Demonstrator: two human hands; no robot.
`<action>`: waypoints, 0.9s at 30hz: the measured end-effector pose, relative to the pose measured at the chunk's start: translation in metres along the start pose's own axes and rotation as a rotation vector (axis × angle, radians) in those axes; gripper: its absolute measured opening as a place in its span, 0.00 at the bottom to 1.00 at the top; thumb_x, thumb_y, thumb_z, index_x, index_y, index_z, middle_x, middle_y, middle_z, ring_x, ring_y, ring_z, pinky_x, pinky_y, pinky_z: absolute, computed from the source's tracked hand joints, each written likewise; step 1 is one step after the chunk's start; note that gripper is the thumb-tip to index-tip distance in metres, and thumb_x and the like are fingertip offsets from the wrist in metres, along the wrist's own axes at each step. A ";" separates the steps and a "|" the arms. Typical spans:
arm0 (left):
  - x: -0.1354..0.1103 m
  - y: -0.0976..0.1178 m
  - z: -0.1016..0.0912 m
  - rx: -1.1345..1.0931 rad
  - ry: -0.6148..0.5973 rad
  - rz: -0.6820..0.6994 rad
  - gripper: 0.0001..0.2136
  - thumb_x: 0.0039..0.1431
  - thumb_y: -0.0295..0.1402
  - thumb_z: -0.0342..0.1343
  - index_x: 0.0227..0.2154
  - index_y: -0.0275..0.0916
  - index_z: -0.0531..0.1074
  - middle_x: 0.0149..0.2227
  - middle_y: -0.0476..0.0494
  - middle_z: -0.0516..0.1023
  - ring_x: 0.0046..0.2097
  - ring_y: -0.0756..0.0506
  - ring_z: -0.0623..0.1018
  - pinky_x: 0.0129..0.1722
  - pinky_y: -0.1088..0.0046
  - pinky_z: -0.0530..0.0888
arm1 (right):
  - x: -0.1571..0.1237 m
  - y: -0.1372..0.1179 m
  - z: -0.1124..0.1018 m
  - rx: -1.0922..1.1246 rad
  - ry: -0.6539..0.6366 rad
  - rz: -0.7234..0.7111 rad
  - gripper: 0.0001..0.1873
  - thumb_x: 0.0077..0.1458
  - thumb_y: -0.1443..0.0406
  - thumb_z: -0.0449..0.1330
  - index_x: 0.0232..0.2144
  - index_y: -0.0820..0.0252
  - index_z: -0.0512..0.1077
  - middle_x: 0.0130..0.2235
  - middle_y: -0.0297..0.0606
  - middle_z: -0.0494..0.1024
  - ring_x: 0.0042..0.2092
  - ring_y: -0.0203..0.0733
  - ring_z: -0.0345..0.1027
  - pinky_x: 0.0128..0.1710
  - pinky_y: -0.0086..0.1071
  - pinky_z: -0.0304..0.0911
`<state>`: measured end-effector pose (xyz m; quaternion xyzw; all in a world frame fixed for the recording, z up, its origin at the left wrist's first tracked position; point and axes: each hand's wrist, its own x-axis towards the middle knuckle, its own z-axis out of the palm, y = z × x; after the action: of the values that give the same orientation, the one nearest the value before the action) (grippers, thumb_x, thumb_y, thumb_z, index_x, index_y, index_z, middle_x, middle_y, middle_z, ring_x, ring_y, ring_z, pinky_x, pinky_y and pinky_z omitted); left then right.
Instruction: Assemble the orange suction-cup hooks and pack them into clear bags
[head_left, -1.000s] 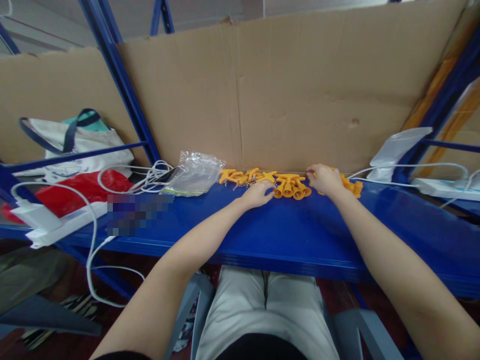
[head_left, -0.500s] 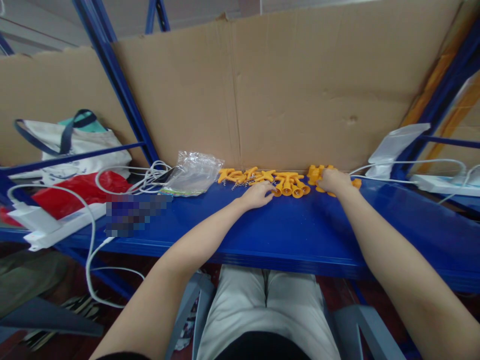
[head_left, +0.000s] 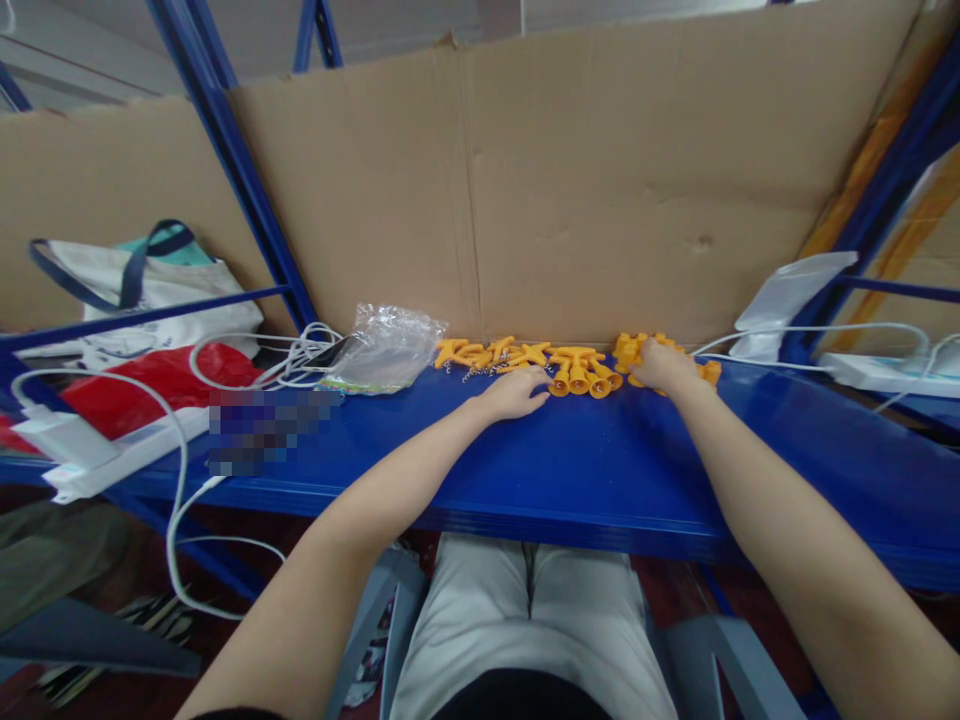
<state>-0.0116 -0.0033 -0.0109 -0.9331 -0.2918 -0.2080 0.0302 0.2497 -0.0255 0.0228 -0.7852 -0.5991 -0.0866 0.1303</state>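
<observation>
My left hand point(head_left: 517, 392) rests on the blue shelf with its thumb apart from its fingers and nothing visible in it. Just right of its fingertips lies a group of yellow funnel-ended pieces point(head_left: 577, 378), their round open ends facing me. Behind that hand are several yellow handles with metal spirals point(head_left: 491, 352), like corkscrew parts. My right hand point(head_left: 664, 365) reaches down onto a cluster of chunky yellow plastic pieces point(head_left: 628, 350). Its fingertips are hidden, so its grip does not show. One yellow piece point(head_left: 709, 373) peeks out right of the wrist.
A clear plastic bag point(head_left: 386, 350) lies left of the yellow parts, near coiled white cables point(head_left: 300, 350). Farther left are a white power strip point(head_left: 127, 455), a red bag point(head_left: 165, 385) and a cloth tote point(head_left: 165, 290). A cardboard wall point(head_left: 570, 180) closes off the back.
My left thumb has moved slightly away from the funnel-ended pieces, and the hand is a little more spread. My right hand stays over the yellow cluster, barely shifted.
</observation>
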 end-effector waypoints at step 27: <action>0.077 -0.031 0.019 0.320 -0.134 -0.407 0.16 0.63 0.23 0.46 0.45 0.39 0.77 0.53 0.33 0.76 0.57 0.36 0.72 0.54 0.54 0.69 | 0.001 -0.002 0.007 0.025 0.035 -0.026 0.27 0.55 0.64 0.55 0.56 0.70 0.67 0.50 0.62 0.76 0.54 0.61 0.71 0.49 0.50 0.67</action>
<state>0.0357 0.0666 0.0009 -0.8502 -0.5041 -0.0989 0.1155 0.2476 -0.0215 0.0164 -0.7739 -0.6081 -0.0947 0.1496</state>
